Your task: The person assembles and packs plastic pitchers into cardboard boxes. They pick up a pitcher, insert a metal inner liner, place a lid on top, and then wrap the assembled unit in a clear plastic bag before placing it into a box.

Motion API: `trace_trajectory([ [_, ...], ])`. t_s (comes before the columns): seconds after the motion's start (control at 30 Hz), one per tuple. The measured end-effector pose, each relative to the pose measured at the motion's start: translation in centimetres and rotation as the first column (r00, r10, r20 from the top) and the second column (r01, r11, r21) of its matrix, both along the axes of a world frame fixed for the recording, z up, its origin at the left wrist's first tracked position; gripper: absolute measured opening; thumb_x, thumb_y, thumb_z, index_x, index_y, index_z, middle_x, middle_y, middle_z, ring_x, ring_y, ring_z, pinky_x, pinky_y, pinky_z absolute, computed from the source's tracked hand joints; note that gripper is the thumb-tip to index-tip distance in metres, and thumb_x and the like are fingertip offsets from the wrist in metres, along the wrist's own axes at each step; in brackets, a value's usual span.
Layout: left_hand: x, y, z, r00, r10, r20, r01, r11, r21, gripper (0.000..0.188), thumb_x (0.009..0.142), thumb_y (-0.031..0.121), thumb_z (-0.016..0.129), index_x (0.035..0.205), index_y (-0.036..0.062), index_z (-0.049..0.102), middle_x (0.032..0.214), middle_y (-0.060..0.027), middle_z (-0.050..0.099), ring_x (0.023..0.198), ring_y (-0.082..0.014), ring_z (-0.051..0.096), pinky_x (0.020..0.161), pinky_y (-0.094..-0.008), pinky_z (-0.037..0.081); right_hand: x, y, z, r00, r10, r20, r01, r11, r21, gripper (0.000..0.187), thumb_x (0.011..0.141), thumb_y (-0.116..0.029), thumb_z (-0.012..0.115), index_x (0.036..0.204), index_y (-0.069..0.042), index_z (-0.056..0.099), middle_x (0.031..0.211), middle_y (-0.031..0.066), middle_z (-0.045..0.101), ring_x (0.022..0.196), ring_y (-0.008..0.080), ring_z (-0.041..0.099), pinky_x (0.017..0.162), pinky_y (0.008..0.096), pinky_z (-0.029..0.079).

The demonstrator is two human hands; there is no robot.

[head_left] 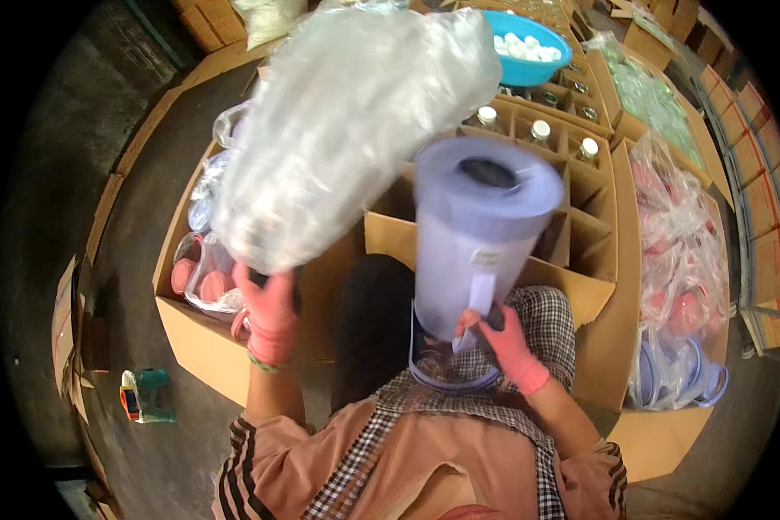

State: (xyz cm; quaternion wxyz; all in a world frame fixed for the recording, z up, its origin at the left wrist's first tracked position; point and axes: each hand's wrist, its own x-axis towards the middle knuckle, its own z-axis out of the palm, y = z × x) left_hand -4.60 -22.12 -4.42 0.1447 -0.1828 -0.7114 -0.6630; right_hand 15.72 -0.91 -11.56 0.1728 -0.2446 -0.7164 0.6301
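My right hand (513, 348), in a pink glove, is closed round the handle of a lavender pitcher (446, 269). The pitcher stands upright above my lap, and its round lid has a dark opening in the top. To the left, my left hand (271, 319), also gloved in pink, is closed on the lower end of a large clear plastic bag (355, 130). Puffed out and blurred by motion, the bag spreads up and away from me. What lies behind the bag is hidden.
A divided carton (494, 251) with white-capped bottles (540, 133) stands ahead. Open boxes of bagged pink and lavender parts flank it at left (204, 347) and right (667, 442). A blue basin (520, 74) holds white caps. On the left floor lies a tape dispenser (152, 399).
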Motion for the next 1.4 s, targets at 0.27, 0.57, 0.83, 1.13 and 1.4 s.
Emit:
trace_trajectory([
  [0.27, 0.8, -1.1, 0.5, 0.865, -0.497, 0.071, 0.488, 0.865, 0.115, 0.069, 0.074, 0.042, 0.061, 0.120, -0.0056, 0.040, 0.119, -0.0160, 0.044, 0.113, -0.0219, 0.038, 0.096, -0.0330, 0.026, 1.8, -1.1, 2.5, 0.911, 0.366, 0.191, -0.281, 0.889, -0.361, 0.032, 0.081, -0.030, 0.057, 0.086, 0.001, 0.057, 0.069, 0.0034, 0.059, 0.068, 0.0098, 0.053, 0.063, 0.0246, 0.042],
  [0.57, 7.0, 3.8, 4.7, 0.376, -0.815, -0.442, 0.515, 0.580, -0.631, 0.021, 0.064, 0.011, 0.065, 0.082, 0.0030, 0.061, 0.093, -0.0119, 0.054, 0.088, -0.0315, 0.054, 0.083, -0.0452, 0.041, 2.2, 2.0, 11.9, 0.944, -0.209, -0.254, -0.046, 0.681, -0.731, 0.028, 0.081, -0.013, 0.053, 0.104, 0.004, 0.050, 0.099, 0.0152, 0.055, 0.084, 0.0271, 0.058, 0.071, 0.0345, 0.048],
  [0.83, 6.9, 5.2, 5.0, 0.183, -0.949, 0.256, 0.717, 0.307, 0.625, 0.095, 0.052, 0.046, 0.078, 0.121, -0.0005, 0.032, 0.116, -0.0137, 0.041, 0.104, -0.0207, 0.046, 0.087, -0.0332, 0.037, -1.3, 1.1, 12.8, 0.931, 0.005, -0.364, 0.056, 0.986, 0.159, 0.023, 0.073, -0.008, 0.062, 0.094, 0.000, 0.057, 0.089, 0.0120, 0.059, 0.078, 0.0195, 0.058, 0.070, 0.0308, 0.046],
  [1.13, -4.8, 11.4, 8.2, 0.820, -0.529, 0.219, 0.446, 0.830, 0.334, 0.017, 0.078, 0.015, 0.056, 0.086, -0.0004, 0.058, 0.078, -0.0022, 0.057, 0.070, -0.0092, 0.052, 0.064, -0.0231, 0.042, -0.2, 6.6, 15.1, 0.922, -0.094, -0.376, 0.091, 0.995, -0.027, 0.039, 0.076, -0.006, 0.063, 0.110, 0.000, 0.047, 0.104, 0.0137, 0.054, 0.095, 0.0184, 0.053, 0.083, 0.0301, 0.043],
  [1.4, -13.8, 17.0, -5.2, 0.970, -0.093, -0.222, 0.060, 0.987, -0.152, 0.018, 0.078, 0.009, 0.051, 0.091, 0.0005, 0.060, 0.080, -0.0079, 0.059, 0.071, -0.0145, 0.054, 0.066, -0.0282, 0.043, -7.7, 17.2, 5.3, 0.990, -0.138, -0.027, 0.068, 0.306, 0.950, 0.023, 0.076, -0.011, 0.055, 0.098, -0.002, 0.055, 0.108, 0.0163, 0.053, 0.102, 0.0327, 0.047, 0.087, 0.0389, 0.039],
])
